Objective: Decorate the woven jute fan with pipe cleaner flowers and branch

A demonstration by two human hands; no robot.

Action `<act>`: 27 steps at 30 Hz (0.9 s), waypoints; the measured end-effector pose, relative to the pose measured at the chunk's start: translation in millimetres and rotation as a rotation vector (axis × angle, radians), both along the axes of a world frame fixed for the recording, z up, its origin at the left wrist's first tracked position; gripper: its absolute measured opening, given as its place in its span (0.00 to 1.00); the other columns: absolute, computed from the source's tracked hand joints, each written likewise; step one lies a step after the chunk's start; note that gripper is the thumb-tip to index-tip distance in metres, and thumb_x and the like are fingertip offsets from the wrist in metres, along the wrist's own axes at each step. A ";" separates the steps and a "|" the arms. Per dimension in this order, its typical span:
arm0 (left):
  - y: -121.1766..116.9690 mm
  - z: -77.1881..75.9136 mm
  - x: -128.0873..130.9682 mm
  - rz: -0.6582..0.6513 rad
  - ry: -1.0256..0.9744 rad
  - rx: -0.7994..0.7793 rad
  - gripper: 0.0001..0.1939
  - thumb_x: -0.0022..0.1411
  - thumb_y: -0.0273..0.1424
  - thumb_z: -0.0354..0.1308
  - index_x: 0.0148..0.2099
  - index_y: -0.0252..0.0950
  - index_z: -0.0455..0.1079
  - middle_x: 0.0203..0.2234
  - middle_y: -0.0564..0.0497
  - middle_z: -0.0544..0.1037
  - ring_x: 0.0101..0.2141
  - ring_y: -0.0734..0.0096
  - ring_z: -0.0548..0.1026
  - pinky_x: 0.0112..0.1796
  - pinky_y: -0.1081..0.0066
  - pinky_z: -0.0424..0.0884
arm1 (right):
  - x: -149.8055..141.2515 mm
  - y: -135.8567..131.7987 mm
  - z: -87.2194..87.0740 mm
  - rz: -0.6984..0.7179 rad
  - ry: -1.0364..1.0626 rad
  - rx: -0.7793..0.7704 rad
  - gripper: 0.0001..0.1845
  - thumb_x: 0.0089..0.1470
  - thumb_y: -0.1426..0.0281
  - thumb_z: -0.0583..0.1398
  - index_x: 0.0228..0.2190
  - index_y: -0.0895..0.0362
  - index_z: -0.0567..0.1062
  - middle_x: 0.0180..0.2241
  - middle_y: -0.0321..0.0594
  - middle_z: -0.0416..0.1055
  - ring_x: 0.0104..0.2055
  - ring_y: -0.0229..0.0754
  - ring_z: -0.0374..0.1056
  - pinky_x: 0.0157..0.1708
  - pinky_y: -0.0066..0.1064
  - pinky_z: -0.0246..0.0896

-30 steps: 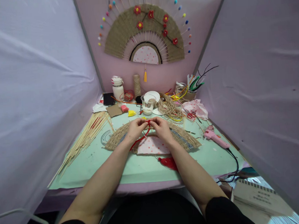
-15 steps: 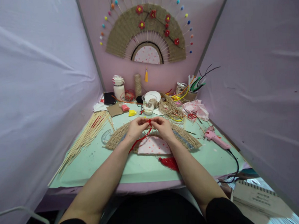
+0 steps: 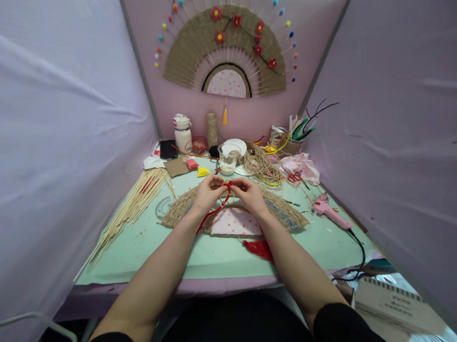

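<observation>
Between my two hands is a red fuzzy pipe cleaner (image 3: 223, 205), bunched at the fingertips, with a long tail curving down to the left. My left hand (image 3: 210, 194) pinches it from one side. From the other side the fingers of my right hand (image 3: 247, 193) are closed on the same bunched part. Below my hands lies a woven twine fan (image 3: 180, 209) with blue-grey strips near its inner edge and a white half-round centre (image 3: 235, 223) with pink dots. A red tassel (image 3: 258, 249) rests at its lower edge, partly behind my right forearm.
Thin wooden sticks (image 3: 132, 208) spread along the left, beside a clear protractor (image 3: 163, 208). A pink glue gun (image 3: 332, 213) with a black cord lies right. Behind stand a plastic cup (image 3: 227, 163), twine (image 3: 261, 161), red scissors (image 3: 294, 178) and a white bottle (image 3: 183, 135). A finished fan (image 3: 190, 49) hangs on the wall.
The fingers of both hands have shifted slightly around the bunched pipe cleaner, which now lies flatter between them. The view has moved a little; the things on the table stay put.
</observation>
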State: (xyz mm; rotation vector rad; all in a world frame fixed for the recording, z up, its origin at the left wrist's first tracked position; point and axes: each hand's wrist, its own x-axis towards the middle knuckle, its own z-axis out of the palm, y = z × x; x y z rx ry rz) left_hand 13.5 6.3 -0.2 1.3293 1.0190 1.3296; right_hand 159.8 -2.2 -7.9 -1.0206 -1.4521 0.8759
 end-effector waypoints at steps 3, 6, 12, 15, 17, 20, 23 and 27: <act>0.7 -1.5 -0.3 0.008 0.086 0.061 0.10 0.45 0.27 0.63 0.32 0.33 0.68 0.27 0.52 0.75 0.30 0.72 0.73 0.36 0.70 0.69 | -1.1 -1.1 -0.7 -0.088 -0.165 0.111 0.10 0.47 0.67 0.60 0.33 0.56 0.78 0.32 0.41 0.74 0.32 0.41 0.68 0.36 0.34 0.63; -0.1 -0.1 -0.6 0.007 0.094 0.036 0.10 0.45 0.26 0.62 0.33 0.34 0.67 0.26 0.52 0.75 0.30 0.72 0.73 0.35 0.70 0.69 | -1.8 -2.4 0.2 -0.088 -0.207 0.158 0.10 0.49 0.68 0.59 0.33 0.54 0.79 0.32 0.40 0.74 0.33 0.41 0.67 0.37 0.33 0.62; -2.5 3.8 -0.1 0.007 0.074 -0.045 0.11 0.44 0.25 0.63 0.33 0.32 0.68 0.26 0.51 0.76 0.29 0.70 0.74 0.35 0.68 0.70 | -1.6 -3.4 2.8 -0.030 -0.171 0.159 0.10 0.50 0.68 0.59 0.34 0.52 0.80 0.33 0.40 0.74 0.36 0.42 0.68 0.40 0.35 0.62; -2.6 2.2 -0.1 -0.018 0.020 -0.087 0.10 0.44 0.25 0.63 0.32 0.32 0.68 0.25 0.50 0.76 0.29 0.69 0.75 0.36 0.66 0.71 | -1.2 -2.4 0.4 -0.016 -0.171 0.154 0.10 0.50 0.68 0.58 0.33 0.52 0.79 0.34 0.40 0.74 0.38 0.43 0.68 0.41 0.35 0.62; -2.5 0.6 -0.2 -0.034 0.011 -0.092 0.09 0.44 0.25 0.63 0.32 0.32 0.69 0.25 0.50 0.77 0.29 0.69 0.75 0.36 0.66 0.71 | -0.8 -1.3 -2.3 -0.007 -0.166 0.131 0.10 0.50 0.68 0.59 0.33 0.53 0.79 0.35 0.40 0.75 0.39 0.43 0.69 0.42 0.36 0.63; -2.7 -1.1 -0.6 -0.049 0.030 -0.087 0.09 0.44 0.25 0.62 0.32 0.31 0.70 0.26 0.49 0.77 0.29 0.69 0.75 0.35 0.67 0.71 | -0.1 0.0 -5.3 -0.005 -0.167 0.088 0.10 0.49 0.69 0.59 0.35 0.54 0.78 0.35 0.41 0.75 0.38 0.43 0.69 0.42 0.36 0.63; -3.1 -1.5 -0.9 -0.061 0.050 -0.104 0.10 0.44 0.25 0.62 0.33 0.31 0.71 0.26 0.49 0.77 0.29 0.70 0.75 0.35 0.68 0.71 | 0.7 0.0 -5.2 -0.022 -0.212 0.119 0.11 0.50 0.70 0.58 0.35 0.55 0.78 0.36 0.41 0.75 0.37 0.43 0.69 0.41 0.36 0.63; -3.5 0.2 0.1 -0.067 0.020 -0.134 0.11 0.44 0.25 0.63 0.33 0.31 0.70 0.26 0.50 0.77 0.29 0.70 0.75 0.37 0.67 0.71 | 0.9 -1.4 -2.7 -0.039 -0.281 0.215 0.11 0.51 0.71 0.57 0.35 0.55 0.78 0.35 0.41 0.75 0.37 0.41 0.68 0.39 0.34 0.63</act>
